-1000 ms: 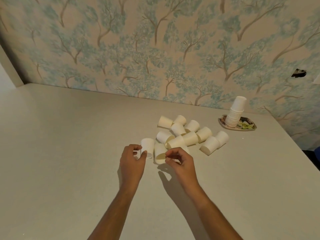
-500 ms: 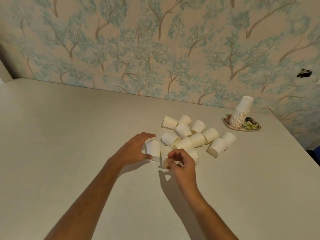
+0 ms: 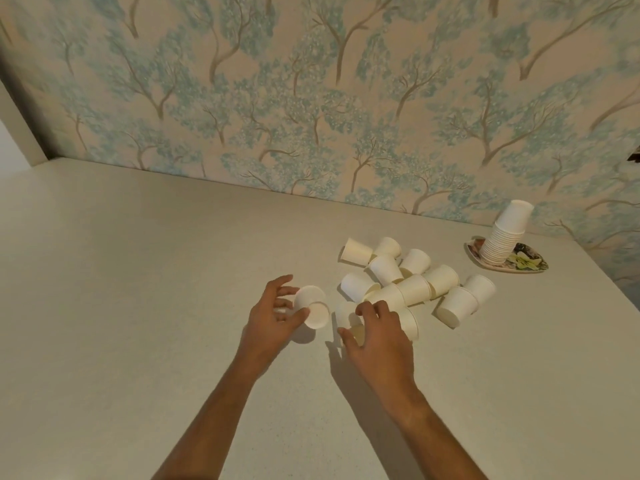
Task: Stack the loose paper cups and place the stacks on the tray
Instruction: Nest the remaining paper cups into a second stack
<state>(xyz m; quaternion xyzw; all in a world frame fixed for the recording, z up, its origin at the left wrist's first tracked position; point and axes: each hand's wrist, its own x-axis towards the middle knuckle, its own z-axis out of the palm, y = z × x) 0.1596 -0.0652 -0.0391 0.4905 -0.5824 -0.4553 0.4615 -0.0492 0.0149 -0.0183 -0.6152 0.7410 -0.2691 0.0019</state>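
Observation:
Several loose white paper cups (image 3: 412, 278) lie in a heap on the pale table (image 3: 138, 306), right of centre. My left hand (image 3: 273, 317) grips one cup (image 3: 313, 308), tipped on its side just above the table, left of the heap. My right hand (image 3: 375, 332) closes around another cup (image 3: 346, 322) at the heap's near edge; my fingers hide much of it. A tall stack of cups (image 3: 505, 233) stands upside down on a small patterned tray (image 3: 526, 266) at the far right.
A wall papered with blue-green trees (image 3: 311, 98) runs along the table's far edge. The table's right edge (image 3: 623, 299) lies just past the tray.
My left hand has lifted and tipped its cup onto its side. My right hand has reached forward and closed around a cup at the heap's edge. The view has shifted a little.

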